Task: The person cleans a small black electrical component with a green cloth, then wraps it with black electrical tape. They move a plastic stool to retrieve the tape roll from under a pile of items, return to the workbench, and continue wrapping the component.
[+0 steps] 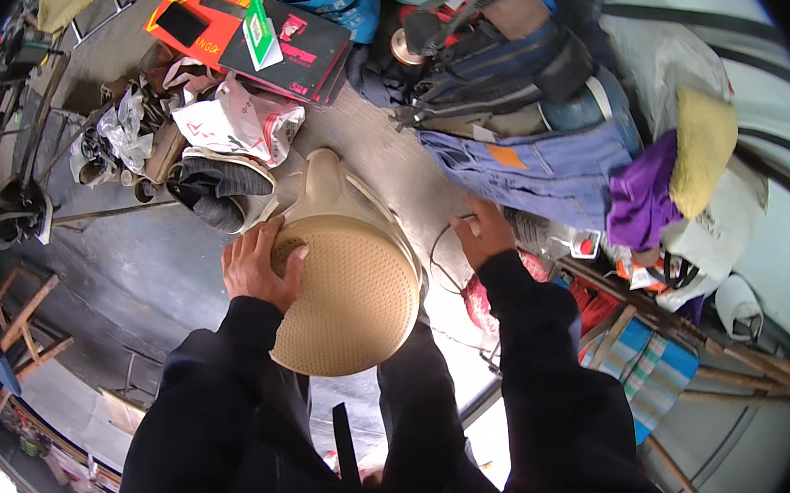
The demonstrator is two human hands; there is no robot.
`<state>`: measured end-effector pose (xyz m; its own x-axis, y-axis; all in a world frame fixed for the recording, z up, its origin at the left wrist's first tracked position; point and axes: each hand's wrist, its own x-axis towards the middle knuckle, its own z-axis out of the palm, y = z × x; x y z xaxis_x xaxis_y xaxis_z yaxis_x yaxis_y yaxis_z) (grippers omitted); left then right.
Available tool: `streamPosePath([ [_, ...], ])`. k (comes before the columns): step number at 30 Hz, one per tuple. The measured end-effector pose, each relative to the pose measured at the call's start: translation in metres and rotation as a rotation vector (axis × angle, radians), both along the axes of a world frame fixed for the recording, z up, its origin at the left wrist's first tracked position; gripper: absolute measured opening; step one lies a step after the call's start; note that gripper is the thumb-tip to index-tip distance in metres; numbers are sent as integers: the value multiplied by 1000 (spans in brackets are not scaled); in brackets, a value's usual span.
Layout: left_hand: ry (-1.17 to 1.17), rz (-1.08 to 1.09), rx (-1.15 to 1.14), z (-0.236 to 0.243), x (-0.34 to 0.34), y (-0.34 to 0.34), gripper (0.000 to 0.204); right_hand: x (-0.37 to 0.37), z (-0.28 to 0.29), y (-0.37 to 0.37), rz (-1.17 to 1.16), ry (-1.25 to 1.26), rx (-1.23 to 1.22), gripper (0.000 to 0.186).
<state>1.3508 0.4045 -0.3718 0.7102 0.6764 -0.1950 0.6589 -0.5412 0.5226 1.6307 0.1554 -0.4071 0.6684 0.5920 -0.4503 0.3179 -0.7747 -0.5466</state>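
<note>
A beige plastic stool (351, 290) with a round, dimpled seat is in front of my body, above my legs, with its narrower moulded part on the far side. My left hand (259, 265) is on the seat's left rim, thumb over the dimpled top and fingers outside the edge. To the right of the stool, my right hand (486, 233) is off it, thumb and forefinger apart. A small pale spot shows between them; I cannot make out what it is. The right hand is nearest to folded blue jeans (542, 171) and a thin dark cord (437, 259).
Dark shoes (222, 183) and a white plastic bag (240, 123) lie beyond my left hand. Farther back are a black folder (291, 59) and a phone (182, 23). A dark backpack (511, 63), purple cloth (642, 194) and striped folding stool (645, 369) crowd the right side.
</note>
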Motion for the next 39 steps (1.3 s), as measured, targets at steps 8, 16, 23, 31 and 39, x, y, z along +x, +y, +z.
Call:
streamPosePath([
  [8,-11,-1,9,-6,-9,4,56,58,-132,116,426,-209,-441,89],
  [16,5,-8,29,-3,-6,4,58,99,-179,-41,213,-12,-937,89],
  [23,0,-35,37,-5,0,6,58,136,-262,-101,-853,783,-155,40],
  [31,41,-74,89,-16,-2,2,66,119,-357,-44,-1027,862,183,28],
  [39,58,-98,86,-19,0,-2,68,91,-367,-43,-1124,727,259,35],
])
